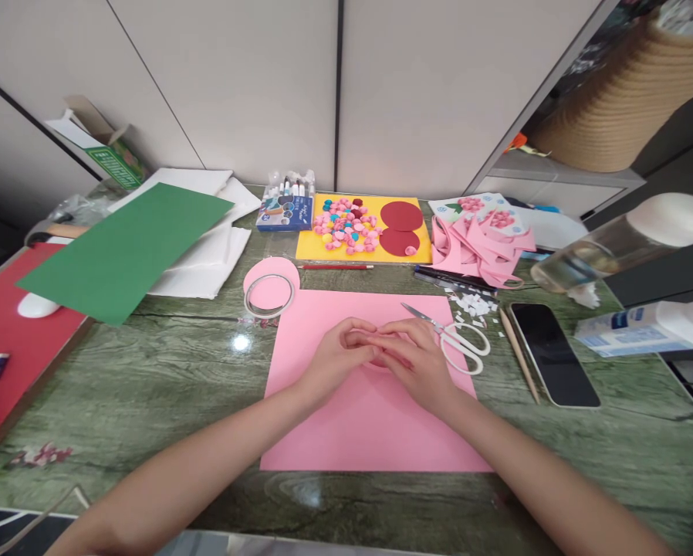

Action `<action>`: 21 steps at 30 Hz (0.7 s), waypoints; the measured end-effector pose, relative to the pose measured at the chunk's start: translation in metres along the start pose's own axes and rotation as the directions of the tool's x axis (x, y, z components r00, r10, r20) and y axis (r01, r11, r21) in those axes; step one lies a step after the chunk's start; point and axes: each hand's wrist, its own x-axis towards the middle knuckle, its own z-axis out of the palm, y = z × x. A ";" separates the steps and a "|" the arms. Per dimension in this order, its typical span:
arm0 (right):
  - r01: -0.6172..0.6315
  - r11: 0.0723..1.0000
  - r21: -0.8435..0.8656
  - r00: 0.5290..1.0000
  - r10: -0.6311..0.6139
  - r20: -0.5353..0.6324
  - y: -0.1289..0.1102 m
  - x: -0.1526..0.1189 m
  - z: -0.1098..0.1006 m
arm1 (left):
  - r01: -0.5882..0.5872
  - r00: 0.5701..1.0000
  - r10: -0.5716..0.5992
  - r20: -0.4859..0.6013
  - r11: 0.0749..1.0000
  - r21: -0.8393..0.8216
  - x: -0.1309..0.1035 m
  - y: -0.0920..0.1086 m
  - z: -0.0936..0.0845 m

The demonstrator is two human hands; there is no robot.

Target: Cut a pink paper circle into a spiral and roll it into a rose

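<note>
My left hand (342, 357) and my right hand (417, 359) meet above a pink sheet of paper (370, 432). Fingertips of both hands are pressed together and curled. Something small and pinkish seems to be between them, but fingers and the pink background keep me from making it out. White-handled scissors (444, 330) lie beside my right hand, partly on the sheet, blades pointing away to the left. Beyond my left hand, a roll of tape (292, 297) rests on a round pink paper piece (277, 268), overlapping the sheet's corner.
Behind the sheet, a yellow board (305, 249) carries small paper balls (346, 224) and dark red discs (401, 216). Pink scraps (479, 247), white bits (474, 303), a phone (553, 354) and a bottle (589, 247) stand right. Green paper (130, 247) lies left.
</note>
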 end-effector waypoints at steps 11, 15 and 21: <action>-0.099 0.995 -0.029 0.992 0.096 -0.084 0.002 -0.001 0.002 | 0.008 1.000 -0.007 -0.024 0.999 0.033 -0.004 -0.001 0.004; -0.126 0.992 -0.008 0.990 0.125 -0.061 0.000 0.000 0.003 | 0.027 1.000 -0.027 0.003 0.999 0.025 -0.005 -0.002 0.006; -0.114 0.994 -0.003 0.992 0.113 -0.051 0.000 0.000 0.003 | 0.026 1.000 -0.026 -0.017 0.999 0.019 -0.005 -0.002 0.007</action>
